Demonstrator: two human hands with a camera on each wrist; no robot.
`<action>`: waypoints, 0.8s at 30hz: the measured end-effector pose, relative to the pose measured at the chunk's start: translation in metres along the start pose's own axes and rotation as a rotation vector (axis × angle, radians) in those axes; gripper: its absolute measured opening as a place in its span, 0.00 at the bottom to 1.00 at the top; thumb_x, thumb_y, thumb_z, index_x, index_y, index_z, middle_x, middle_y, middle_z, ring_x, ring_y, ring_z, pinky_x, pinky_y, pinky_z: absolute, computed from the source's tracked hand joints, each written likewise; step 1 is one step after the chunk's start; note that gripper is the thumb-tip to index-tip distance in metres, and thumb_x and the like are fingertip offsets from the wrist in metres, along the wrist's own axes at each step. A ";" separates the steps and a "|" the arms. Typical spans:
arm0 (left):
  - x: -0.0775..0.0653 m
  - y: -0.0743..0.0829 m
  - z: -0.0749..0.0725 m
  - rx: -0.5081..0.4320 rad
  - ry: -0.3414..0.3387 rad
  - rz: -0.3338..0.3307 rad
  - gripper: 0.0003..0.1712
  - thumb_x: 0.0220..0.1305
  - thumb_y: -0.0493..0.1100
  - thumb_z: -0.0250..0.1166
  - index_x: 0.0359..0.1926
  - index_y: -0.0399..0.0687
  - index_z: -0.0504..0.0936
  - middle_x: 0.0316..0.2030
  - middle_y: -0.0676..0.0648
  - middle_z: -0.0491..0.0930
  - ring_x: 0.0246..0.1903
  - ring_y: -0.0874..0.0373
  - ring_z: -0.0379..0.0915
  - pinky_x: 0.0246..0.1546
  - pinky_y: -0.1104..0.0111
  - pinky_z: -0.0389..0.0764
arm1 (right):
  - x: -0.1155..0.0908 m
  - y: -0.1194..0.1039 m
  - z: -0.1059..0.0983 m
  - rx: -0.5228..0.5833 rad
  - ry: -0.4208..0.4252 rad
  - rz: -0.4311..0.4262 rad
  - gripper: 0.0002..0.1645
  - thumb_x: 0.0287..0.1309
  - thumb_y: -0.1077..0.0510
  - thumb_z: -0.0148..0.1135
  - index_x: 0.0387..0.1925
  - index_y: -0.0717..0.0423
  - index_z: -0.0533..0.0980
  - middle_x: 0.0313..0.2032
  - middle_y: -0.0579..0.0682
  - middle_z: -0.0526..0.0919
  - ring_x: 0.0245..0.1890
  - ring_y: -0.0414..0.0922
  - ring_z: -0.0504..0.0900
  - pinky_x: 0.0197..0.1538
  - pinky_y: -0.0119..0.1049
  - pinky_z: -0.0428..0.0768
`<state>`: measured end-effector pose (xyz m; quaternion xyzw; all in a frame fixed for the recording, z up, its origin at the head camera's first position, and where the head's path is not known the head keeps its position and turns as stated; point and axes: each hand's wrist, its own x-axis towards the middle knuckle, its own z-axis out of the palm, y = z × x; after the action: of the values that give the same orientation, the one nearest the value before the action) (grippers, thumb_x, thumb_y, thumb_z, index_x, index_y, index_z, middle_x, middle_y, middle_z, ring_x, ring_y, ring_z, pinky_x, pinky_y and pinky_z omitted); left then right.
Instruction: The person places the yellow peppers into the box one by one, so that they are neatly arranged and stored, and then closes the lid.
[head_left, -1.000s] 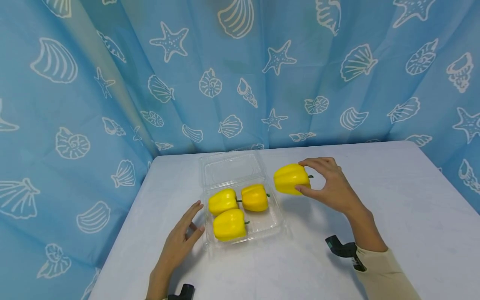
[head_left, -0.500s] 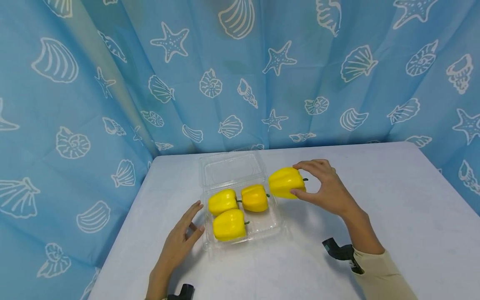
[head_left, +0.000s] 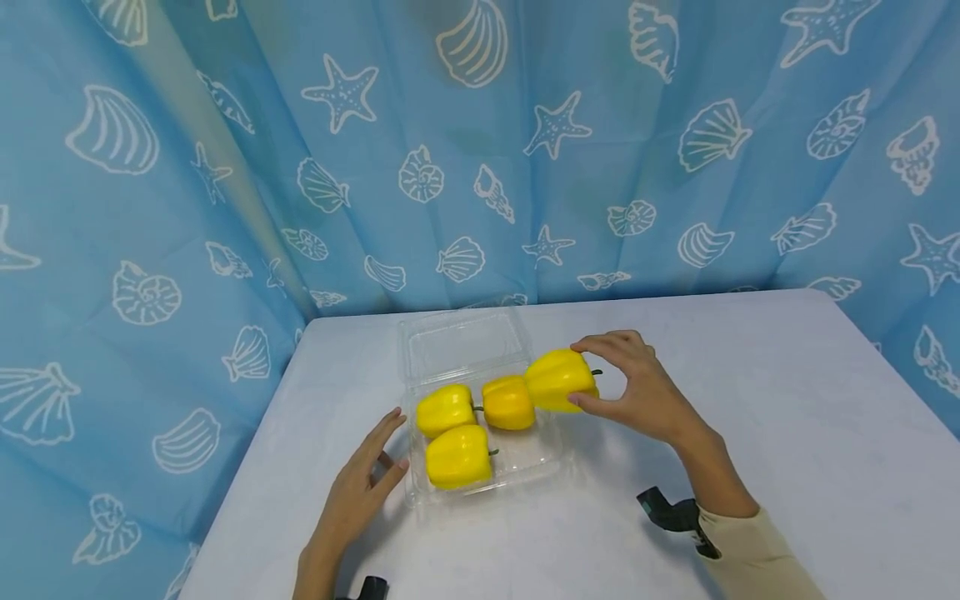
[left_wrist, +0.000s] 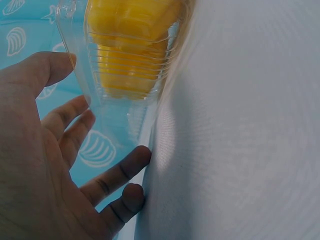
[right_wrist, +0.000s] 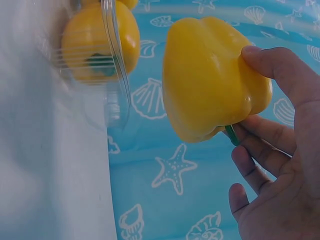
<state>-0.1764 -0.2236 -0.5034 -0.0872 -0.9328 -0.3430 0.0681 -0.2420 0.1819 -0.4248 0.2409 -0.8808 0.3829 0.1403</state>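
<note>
My right hand [head_left: 637,390] pinches a yellow bell pepper [head_left: 557,382] between thumb and fingers near its green stem end. In the right wrist view this pepper [right_wrist: 212,80] is up off the table, beside the box wall. A clear plastic clamshell box [head_left: 525,462] lies with its lid [head_left: 465,343] folded back. Three more yellow bell peppers lie in it: a back left pepper [head_left: 444,410], a back right pepper [head_left: 507,403] and a front left pepper [head_left: 458,457]. My left hand [head_left: 360,483] is at the box's left side, fingers extended, fingertips right at the rim [left_wrist: 75,65].
The box stands on a white-covered table [head_left: 787,417]. A blue curtain [head_left: 480,150] with white shell and starfish prints hangs behind and to the left. Black wrist cameras sit on both wrists, the right camera [head_left: 667,510] low over the table.
My right hand has moved left and toward me with the pepper, which now overlaps the back right pepper and the box edge in the head view. My left hand has stayed put.
</note>
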 end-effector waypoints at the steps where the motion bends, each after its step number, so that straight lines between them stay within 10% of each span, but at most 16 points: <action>1: 0.000 0.000 0.000 -0.001 0.000 0.003 0.34 0.70 0.57 0.61 0.75 0.69 0.63 0.74 0.65 0.57 0.38 0.63 0.72 0.29 0.70 0.74 | 0.000 0.000 0.001 0.004 -0.003 -0.009 0.37 0.47 0.49 0.80 0.60 0.44 0.77 0.58 0.47 0.78 0.61 0.50 0.64 0.58 0.63 0.62; 24: -0.001 0.001 0.000 -0.006 -0.003 -0.001 0.34 0.70 0.58 0.61 0.75 0.68 0.64 0.74 0.65 0.57 0.37 0.63 0.72 0.29 0.69 0.74 | -0.002 -0.019 0.027 0.054 -0.138 -0.034 0.36 0.47 0.45 0.79 0.60 0.41 0.77 0.57 0.43 0.77 0.61 0.47 0.64 0.59 0.64 0.63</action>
<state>-0.1754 -0.2233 -0.5029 -0.0872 -0.9320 -0.3455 0.0663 -0.2320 0.1508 -0.4321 0.2854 -0.8735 0.3863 0.0791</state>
